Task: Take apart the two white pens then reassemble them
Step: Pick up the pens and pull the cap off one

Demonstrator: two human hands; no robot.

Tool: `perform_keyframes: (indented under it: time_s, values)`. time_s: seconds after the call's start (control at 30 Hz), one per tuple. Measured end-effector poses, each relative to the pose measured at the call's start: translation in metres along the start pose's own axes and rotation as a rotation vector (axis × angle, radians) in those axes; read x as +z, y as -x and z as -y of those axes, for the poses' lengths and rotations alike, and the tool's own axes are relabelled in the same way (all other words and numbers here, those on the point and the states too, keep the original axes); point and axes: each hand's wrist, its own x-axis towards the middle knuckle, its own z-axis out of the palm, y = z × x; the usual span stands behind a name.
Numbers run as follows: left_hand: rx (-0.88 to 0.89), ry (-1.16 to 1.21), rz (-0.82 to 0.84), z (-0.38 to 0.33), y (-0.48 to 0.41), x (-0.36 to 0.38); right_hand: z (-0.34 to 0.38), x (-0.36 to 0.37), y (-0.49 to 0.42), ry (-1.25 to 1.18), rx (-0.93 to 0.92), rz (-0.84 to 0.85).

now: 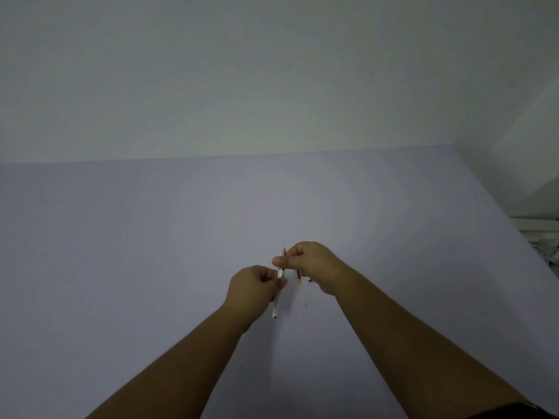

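Both hands hold one white pen (pixel 276 306) upright above the pale lilac table (pixel 151 237). My left hand (pixel 252 287) grips its white barrel, whose lower end sticks out below the fist. My right hand (pixel 311 264) pinches the pen's metal front section (pixel 283 256) between thumb and fingers. A thin ink refill (pixel 302 290) with a yellow band lies on the table just right of the pen, partly under my right hand. A small dark pen piece (pixel 309 279) lies beside it. Any other pen parts are hidden by my hands.
The table runs back to a pale wall (pixel 272 86). At the right edge, past the table's side, sit white objects (pixel 544 237) that I cannot make out.
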Motion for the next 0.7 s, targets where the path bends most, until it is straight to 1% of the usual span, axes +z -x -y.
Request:
perform_keyframes:
  time_s: [0.07, 0.2, 0.27, 0.37, 0.57, 0.63, 0.7]
  values:
    - [0.000, -0.008, 0.002, -0.0008, 0.0015, 0.0010, -0.0005, 0.0007, -0.0005, 0.024, -0.002, -0.008]
    - [0.002, -0.027, -0.001, -0.0013, 0.0042, 0.0014, 0.0019, -0.0034, 0.0032, -0.054, -0.011, 0.071]
    - [0.003, -0.025, -0.005, -0.0030, 0.0050, 0.0004, 0.0019, -0.0028, 0.0052, -0.059, -0.005, 0.062]
    - [0.007, -0.030, -0.002, -0.0054, 0.0066, 0.0006, 0.0023, -0.0002, 0.0074, 0.009, 0.000, -0.004]
    - [0.008, -0.027, -0.009, -0.0050, 0.0087, 0.0014, 0.0030, -0.0013, 0.0088, -0.070, -0.020, 0.051]
    - [0.010, -0.025, -0.007, -0.0051, 0.0092, 0.0016, 0.0011, 0.0000, 0.0091, -0.044, 0.004, 0.013]
    - [0.013, -0.036, -0.004, -0.0051, 0.0097, 0.0029, -0.0007, 0.0005, 0.0083, -0.009, -0.013, -0.023]
